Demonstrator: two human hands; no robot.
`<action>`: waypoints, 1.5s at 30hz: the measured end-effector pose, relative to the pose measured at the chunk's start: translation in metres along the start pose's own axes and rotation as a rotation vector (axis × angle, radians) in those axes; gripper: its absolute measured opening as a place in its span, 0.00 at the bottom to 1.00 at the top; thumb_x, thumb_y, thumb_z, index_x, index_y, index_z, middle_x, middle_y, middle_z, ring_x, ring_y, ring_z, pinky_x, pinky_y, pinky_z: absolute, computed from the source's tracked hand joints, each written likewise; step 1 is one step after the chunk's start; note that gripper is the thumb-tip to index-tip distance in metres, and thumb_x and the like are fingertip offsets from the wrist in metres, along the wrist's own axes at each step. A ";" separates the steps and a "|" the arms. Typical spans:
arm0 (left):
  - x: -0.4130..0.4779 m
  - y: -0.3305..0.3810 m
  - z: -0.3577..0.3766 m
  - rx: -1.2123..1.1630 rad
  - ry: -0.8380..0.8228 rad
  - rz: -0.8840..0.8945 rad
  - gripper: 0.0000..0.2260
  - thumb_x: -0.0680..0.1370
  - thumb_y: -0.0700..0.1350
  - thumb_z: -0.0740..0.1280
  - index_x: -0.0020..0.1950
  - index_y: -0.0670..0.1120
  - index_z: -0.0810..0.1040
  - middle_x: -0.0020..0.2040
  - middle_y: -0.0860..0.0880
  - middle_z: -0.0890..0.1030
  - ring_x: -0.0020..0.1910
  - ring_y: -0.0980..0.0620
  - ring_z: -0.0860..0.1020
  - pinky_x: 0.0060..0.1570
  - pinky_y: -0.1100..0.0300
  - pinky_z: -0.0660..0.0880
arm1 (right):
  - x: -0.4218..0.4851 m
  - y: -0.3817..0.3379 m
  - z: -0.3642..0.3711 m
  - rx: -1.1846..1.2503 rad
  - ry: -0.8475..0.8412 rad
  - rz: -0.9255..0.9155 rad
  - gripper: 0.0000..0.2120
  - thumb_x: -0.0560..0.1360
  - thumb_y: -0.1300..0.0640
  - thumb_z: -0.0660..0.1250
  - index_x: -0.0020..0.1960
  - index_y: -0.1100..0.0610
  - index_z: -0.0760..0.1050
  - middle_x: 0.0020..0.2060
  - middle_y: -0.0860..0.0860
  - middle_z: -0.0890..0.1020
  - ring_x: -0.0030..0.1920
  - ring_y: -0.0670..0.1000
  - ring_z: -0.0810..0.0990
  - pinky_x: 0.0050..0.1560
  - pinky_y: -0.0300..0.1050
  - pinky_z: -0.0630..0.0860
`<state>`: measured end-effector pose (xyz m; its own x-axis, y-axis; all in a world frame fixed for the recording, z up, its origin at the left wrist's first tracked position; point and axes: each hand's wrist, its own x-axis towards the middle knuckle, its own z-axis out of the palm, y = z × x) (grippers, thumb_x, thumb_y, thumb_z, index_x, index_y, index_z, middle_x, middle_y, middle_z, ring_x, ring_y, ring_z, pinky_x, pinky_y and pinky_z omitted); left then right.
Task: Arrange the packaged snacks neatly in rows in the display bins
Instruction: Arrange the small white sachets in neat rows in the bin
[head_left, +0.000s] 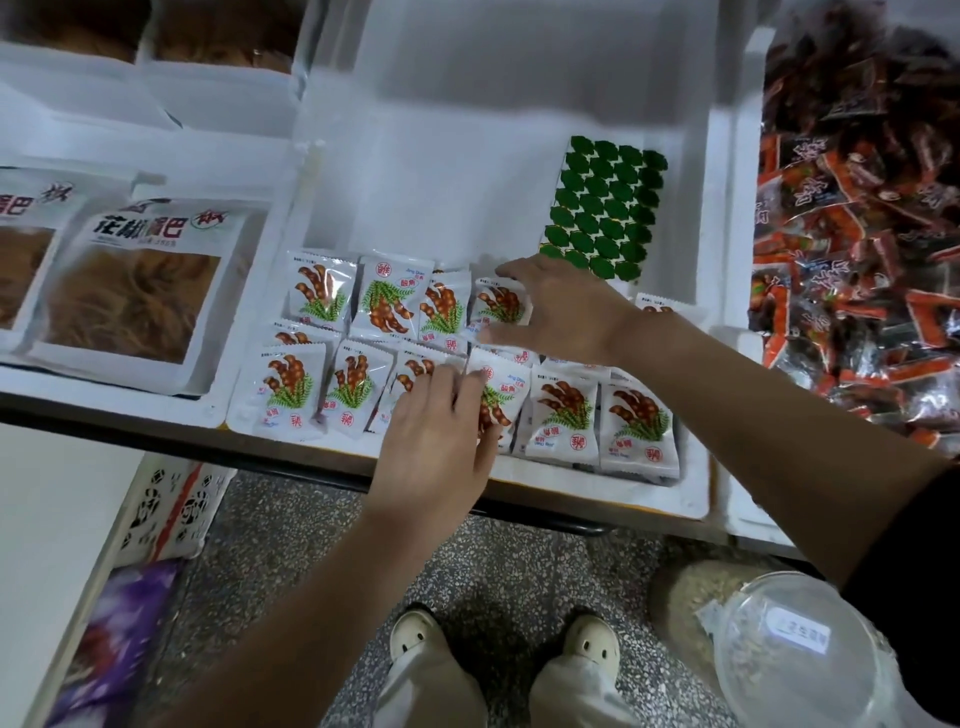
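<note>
The tamarind snack packets (291, 392) lie at the near end of the middle white foam bin (519, 130), in two rough rows running left to right, some overlapping their neighbours. Most of them show brown pods and green leaves on a white wrapper.

My view of the right hand (563, 312) has it spread wide over a back-row packet (501, 306), with the forefinger at the packet's far edge and the thumb at its near edge, so it pinches the packet across. The left hand (436, 431) rests palm down on the front row. Its fingers lie close together and fairly straight over the wrappers, and its thumb lies against a tilted front-row packet (498, 400). I cannot tell whether it actually grips that packet or only presses on it.

Farther back in the same bin, just beyond the right hand, a green-patterned sheet (602, 208) lies flat on the bin floor. The bin to the left holds large pouches (150, 291) with a clear window showing a brown snack. The bin to the right is heaped with loose red-and-black wrapped snacks (857, 234).

Below the shelf edge I see a speckled floor (291, 545), the person's pale shoes (415, 636), a printed carton (171, 512) at the left and a clear lidded jar (789, 649) at the right.
</note>
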<state>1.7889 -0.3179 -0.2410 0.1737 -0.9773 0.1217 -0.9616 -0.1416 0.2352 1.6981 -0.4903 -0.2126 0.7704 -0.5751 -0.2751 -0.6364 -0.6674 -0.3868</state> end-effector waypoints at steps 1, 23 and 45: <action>0.000 0.003 0.000 -0.028 -0.018 -0.021 0.20 0.72 0.45 0.70 0.61 0.38 0.74 0.50 0.42 0.77 0.48 0.43 0.77 0.48 0.52 0.76 | 0.000 -0.002 0.001 -0.016 -0.012 0.006 0.39 0.72 0.36 0.63 0.74 0.55 0.56 0.70 0.55 0.65 0.69 0.55 0.64 0.68 0.50 0.62; -0.016 0.040 0.010 0.072 0.041 -0.271 0.13 0.74 0.48 0.68 0.55 0.43 0.77 0.48 0.40 0.73 0.46 0.42 0.73 0.44 0.51 0.73 | -0.006 0.001 -0.003 0.024 -0.078 -0.091 0.41 0.70 0.41 0.70 0.74 0.57 0.54 0.69 0.57 0.64 0.69 0.56 0.64 0.67 0.53 0.65; 0.048 0.138 -0.008 -0.032 0.064 0.293 0.15 0.75 0.46 0.55 0.52 0.43 0.78 0.50 0.44 0.77 0.50 0.44 0.76 0.52 0.50 0.68 | -0.210 0.137 -0.023 -0.079 0.598 0.171 0.18 0.76 0.54 0.64 0.63 0.59 0.69 0.52 0.56 0.77 0.51 0.57 0.75 0.51 0.51 0.73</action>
<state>1.6664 -0.3834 -0.1949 -0.0961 -0.9636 0.2496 -0.9657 0.1510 0.2111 1.4482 -0.4719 -0.1876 0.5170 -0.8268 0.2216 -0.7671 -0.5624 -0.3087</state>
